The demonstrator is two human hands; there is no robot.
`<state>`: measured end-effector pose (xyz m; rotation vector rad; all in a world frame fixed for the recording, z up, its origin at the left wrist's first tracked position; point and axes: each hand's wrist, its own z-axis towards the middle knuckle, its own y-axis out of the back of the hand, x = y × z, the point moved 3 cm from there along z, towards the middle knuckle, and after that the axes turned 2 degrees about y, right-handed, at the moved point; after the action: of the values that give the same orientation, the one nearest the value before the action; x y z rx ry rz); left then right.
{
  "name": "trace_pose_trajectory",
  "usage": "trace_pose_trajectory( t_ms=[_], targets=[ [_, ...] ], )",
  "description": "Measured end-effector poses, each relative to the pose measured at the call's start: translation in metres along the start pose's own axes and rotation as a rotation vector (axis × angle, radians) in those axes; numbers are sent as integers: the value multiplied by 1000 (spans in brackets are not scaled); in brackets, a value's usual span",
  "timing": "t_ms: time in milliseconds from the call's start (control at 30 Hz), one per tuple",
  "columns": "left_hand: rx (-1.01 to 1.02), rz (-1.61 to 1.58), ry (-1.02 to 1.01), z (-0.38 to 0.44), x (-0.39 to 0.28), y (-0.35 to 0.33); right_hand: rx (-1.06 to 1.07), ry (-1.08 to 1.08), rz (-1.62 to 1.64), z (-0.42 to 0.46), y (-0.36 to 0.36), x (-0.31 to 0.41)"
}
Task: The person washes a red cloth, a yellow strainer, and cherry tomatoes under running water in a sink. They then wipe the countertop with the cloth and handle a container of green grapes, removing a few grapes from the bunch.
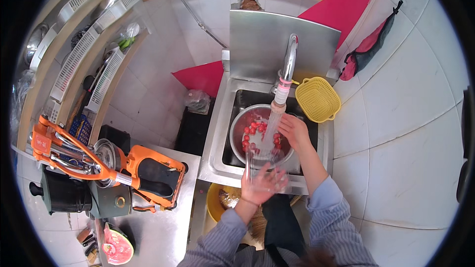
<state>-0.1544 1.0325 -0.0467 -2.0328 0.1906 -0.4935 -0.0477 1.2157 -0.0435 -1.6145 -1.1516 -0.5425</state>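
My left hand (264, 183) holds a clear plastic container (256, 167) tilted over the near rim of a round metal basin (234, 133). Several small red fruits (246, 138) lie in the basin, which sits in the steel sink (214, 155). Water (272, 126) runs down into the basin from the nozzle (279, 104) of a chrome faucet (291, 53). My right hand (295, 130) is beside the stream, just below the nozzle, fingers pointing left. Nothing is seen in it; whether its fingertips touch the nozzle I cannot tell.
A yellow plastic basket (318, 99) rests on the sink's right back corner. Left on the steel counter (163, 237) stand an orange manual press (156, 170) and a cut watermelon piece (118, 246). Below the sink's front edge is a yellow bucket (213, 202). Tiled wall (408, 148) bounds the right.
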Motion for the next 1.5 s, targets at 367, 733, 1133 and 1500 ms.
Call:
trace_pose_trajectory(
  t_ms=[367,733,1133,1500],
  targets=[
    [119,405,12,144,-68,13,-21,168,-482,-19,58,-30],
    [-259,1122,-371,80,-95,-25,88,-274,-42,34,47,-106],
    [-399,393,-156,138,-64,24,274,451,-1522,-23,36,-10],
    [-488,785,-575,83,-103,-15,-339,-240,469,-2,20,-92]
  ],
)
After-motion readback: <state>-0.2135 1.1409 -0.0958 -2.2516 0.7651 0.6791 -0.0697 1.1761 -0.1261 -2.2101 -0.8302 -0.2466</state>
